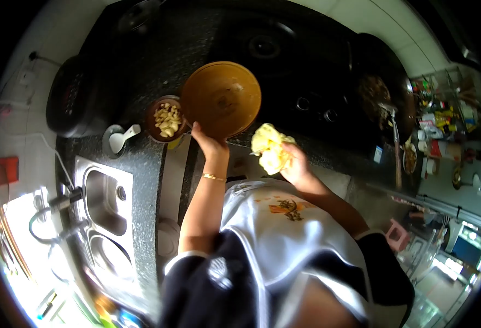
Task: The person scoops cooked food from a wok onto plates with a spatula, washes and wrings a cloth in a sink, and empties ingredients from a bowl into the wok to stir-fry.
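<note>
One brown bowl, one yellow bundle: both are being held.
From where I'm standing, the left hand is clasping the bowl's lower rim, upper centre of the frame; the right hand is gripping the bundle, just right of centre. A smaller bowl of pale pieces is sitting left of centre, beside the brown bowl.

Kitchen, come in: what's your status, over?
Left hand: holding large bowl. Right hand: gripping yellow bundle. Possible obstacle: small bowl, close on the large bowl's left.
</note>
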